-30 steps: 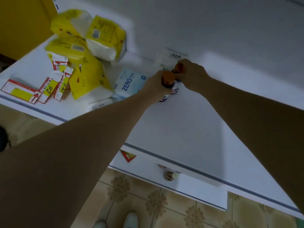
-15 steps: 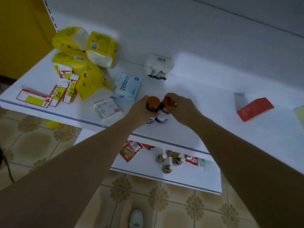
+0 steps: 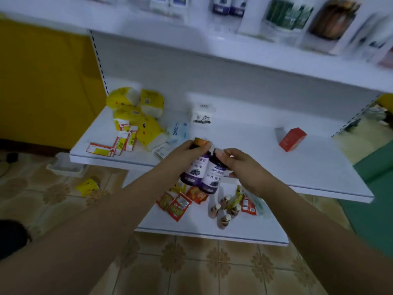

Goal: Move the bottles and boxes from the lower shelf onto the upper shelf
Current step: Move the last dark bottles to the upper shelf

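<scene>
Two dark purple bottles with white-and-purple labels hang side by side in the air before the middle shelf's (image 3: pixel 314 167) front edge. My left hand (image 3: pixel 182 156) grips the left bottle (image 3: pixel 195 169), whose orange cap shows above my fingers. My right hand (image 3: pixel 242 165) grips the right bottle (image 3: pixel 213 177) near its top, hiding its cap. A red box (image 3: pixel 292 139) lies on the middle shelf to the right. Several small brown bottles (image 3: pixel 223 211) stand on the bottom shelf (image 3: pixel 197 224) below my hands.
Yellow tissue packs (image 3: pixel 138 111), a blue ZERO pack (image 3: pixel 177 132), a white box (image 3: pixel 202 114) and price tags (image 3: pixel 114 143) crowd the middle shelf's left half. Red sachets (image 3: pixel 176 204) lie on the bottom shelf. A higher shelf (image 3: pixel 255 54) holds blurred packages. Tiled floor lies below.
Both hands have lifted the two bottles off the middle shelf and drawn them toward me. My view has tilted up, bringing the higher shelf into sight.
</scene>
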{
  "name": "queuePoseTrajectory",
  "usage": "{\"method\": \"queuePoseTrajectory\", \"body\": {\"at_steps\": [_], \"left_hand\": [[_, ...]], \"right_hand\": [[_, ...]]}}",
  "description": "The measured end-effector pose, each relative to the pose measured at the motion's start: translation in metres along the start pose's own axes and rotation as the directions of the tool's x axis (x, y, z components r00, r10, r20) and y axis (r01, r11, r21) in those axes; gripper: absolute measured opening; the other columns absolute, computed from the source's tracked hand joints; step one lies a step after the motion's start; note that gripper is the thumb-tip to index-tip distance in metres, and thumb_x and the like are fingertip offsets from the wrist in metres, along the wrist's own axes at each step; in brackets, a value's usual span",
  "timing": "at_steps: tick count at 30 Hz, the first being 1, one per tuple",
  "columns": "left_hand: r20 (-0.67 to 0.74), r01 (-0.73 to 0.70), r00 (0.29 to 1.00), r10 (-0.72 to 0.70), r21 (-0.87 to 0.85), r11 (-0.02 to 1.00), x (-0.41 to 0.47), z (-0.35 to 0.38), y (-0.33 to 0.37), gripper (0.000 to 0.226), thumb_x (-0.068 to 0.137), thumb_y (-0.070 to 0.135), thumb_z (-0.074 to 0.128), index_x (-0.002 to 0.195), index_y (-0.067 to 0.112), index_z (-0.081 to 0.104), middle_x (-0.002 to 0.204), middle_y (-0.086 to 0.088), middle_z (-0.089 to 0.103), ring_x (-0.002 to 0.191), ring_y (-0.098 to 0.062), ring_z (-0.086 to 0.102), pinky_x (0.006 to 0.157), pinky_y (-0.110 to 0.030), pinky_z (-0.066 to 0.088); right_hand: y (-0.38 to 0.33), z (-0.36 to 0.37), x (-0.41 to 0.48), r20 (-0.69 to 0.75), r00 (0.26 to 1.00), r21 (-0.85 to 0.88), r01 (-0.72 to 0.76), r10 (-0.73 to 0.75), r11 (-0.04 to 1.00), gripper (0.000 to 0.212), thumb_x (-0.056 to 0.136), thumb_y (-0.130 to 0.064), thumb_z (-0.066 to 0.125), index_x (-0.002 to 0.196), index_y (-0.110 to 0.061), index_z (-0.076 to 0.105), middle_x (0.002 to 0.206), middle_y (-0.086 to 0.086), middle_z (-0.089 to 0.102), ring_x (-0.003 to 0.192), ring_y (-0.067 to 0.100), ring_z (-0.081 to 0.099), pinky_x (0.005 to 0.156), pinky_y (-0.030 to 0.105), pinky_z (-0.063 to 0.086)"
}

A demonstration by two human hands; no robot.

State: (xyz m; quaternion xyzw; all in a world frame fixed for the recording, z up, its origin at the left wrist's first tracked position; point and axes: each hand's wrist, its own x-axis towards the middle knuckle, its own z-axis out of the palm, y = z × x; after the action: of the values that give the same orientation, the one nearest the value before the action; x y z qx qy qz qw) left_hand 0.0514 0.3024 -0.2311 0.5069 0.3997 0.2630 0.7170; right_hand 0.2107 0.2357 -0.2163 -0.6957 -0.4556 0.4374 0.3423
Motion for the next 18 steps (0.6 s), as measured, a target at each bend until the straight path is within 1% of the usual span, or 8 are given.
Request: {"method": "queuePoseTrajectory", "body": {"at_steps": [1, 3, 6, 8, 10, 11, 14, 18], "left_hand": [[0.015, -0.012, 1.0, 0.013, -0.032, 0.999, -0.011, 0.0, 0.013, 0.028, 0.084, 0.035, 0.065, 0.106, 0.018, 0.06, 0.101, -0.002, 0.071, 0.093, -0.021, 0.068, 0.089, -0.039, 0.053], [0.039, -0.065, 0.997, 0.068, -0.065, 0.996, -0.031, -0.001, 0.04, 0.025, 0.087, 0.032, 0.061, 0.108, 0.017, 0.058, 0.095, 0.0, 0.069, 0.086, -0.018, 0.067, 0.078, -0.034, 0.053], [0.043, -0.18, 0.982, 0.185, -0.101, 0.979, -0.057, -0.001, 0.083, 0.025, 0.088, 0.032, 0.059, 0.107, 0.016, 0.056, 0.088, -0.001, 0.067, 0.079, -0.019, 0.066, 0.074, -0.034, 0.052], [0.031, -0.227, 0.972, 0.231, -0.098, 0.969, -0.071, 0.003, 0.114, 0.023, 0.088, 0.032, 0.059, 0.104, 0.016, 0.054, 0.081, -0.002, 0.065, 0.071, -0.022, 0.064, 0.068, -0.033, 0.054], [0.01, -0.265, 0.964, 0.267, -0.089, 0.96, -0.085, 0.012, 0.143, 0.021, 0.089, 0.032, 0.059, 0.1, 0.016, 0.053, 0.077, -0.003, 0.063, 0.064, -0.021, 0.063, 0.055, -0.029, 0.055], [0.006, -0.284, 0.958, 0.285, -0.087, 0.955, -0.091, 0.016, 0.156, 0.021, 0.088, 0.034, 0.06, 0.098, 0.016, 0.052, 0.075, -0.003, 0.062, 0.062, -0.021, 0.063, 0.051, -0.028, 0.054], [0.019, -0.334, 0.941, 0.337, -0.088, 0.938, -0.107, 0.03, 0.19, 0.024, 0.088, 0.038, 0.059, 0.095, 0.017, 0.05, 0.07, -0.001, 0.062, 0.06, -0.018, 0.063, 0.056, -0.027, 0.054], [0.041, -0.399, 0.913, 0.406, -0.127, 0.908, -0.123, 0.045, 0.221, 0.021, 0.088, 0.035, 0.06, 0.094, 0.016, 0.054, 0.066, 0.0, 0.063, 0.054, -0.016, 0.062, 0.058, -0.027, 0.053]], "right_hand": [[-0.012, 0.0, -0.008, 0.009, 1.0, 0.036, 0.018, -0.018, 0.999, 0.044, 0.089, -0.05, 0.053, 0.114, -0.014, 0.056, 0.119, -0.002, 0.063, 0.107, 0.013, 0.058, 0.081, 0.024, 0.044], [-0.039, -0.004, -0.023, 0.021, 0.998, 0.118, 0.056, -0.058, 0.991, 0.04, 0.089, -0.049, 0.054, 0.106, -0.013, 0.053, 0.116, -0.003, 0.064, 0.106, 0.014, 0.059, 0.081, 0.023, 0.043], [-0.089, -0.015, -0.045, 0.007, 0.99, 0.28, 0.133, -0.141, 0.951, 0.042, 0.088, -0.05, 0.053, 0.108, -0.012, 0.052, 0.108, -0.002, 0.065, 0.1, 0.017, 0.064, 0.089, 0.034, 0.05], [-0.123, -0.026, -0.06, -0.021, 0.979, 0.351, 0.198, -0.204, 0.915, 0.04, 0.087, -0.053, 0.051, 0.108, -0.018, 0.056, 0.107, 0.001, 0.066, 0.097, 0.022, 0.068, 0.084, 0.038, 0.055], [-0.152, -0.037, -0.076, -0.054, 0.968, 0.366, 0.248, -0.246, 0.897, 0.037, 0.089, -0.055, 0.047, 0.104, -0.023, 0.058, 0.098, 0.003, 0.069, 0.087, 0.022, 0.069, 0.074, 0.035, 0.057], [-0.165, -0.043, -0.083, -0.074, 0.963, 0.362, 0.267, -0.258, 0.893, 0.038, 0.089, -0.056, 0.046, 0.104, -0.024, 0.059, 0.096, 0.004, 0.07, 0.084, 0.022, 0.069, 0.074, 0.034, 0.057], [-0.196, -0.057, -0.104, -0.102, 0.945, 0.358, 0.326, -0.31, 0.875, 0.038, 0.091, -0.054, 0.045, 0.103, -0.021, 0.059, 0.094, 0.006, 0.07, 0.083, 0.022, 0.065, 0.08, 0.035, 0.053], [-0.223, -0.069, -0.13, -0.105, 0.91, 0.364, 0.41, -0.4, 0.837, 0.037, 0.093, -0.05, 0.044, 0.092, -0.017, 0.061, 0.08, 0.004, 0.065, 0.073, 0.017, 0.061, 0.071, 0.028, 0.053]]}}
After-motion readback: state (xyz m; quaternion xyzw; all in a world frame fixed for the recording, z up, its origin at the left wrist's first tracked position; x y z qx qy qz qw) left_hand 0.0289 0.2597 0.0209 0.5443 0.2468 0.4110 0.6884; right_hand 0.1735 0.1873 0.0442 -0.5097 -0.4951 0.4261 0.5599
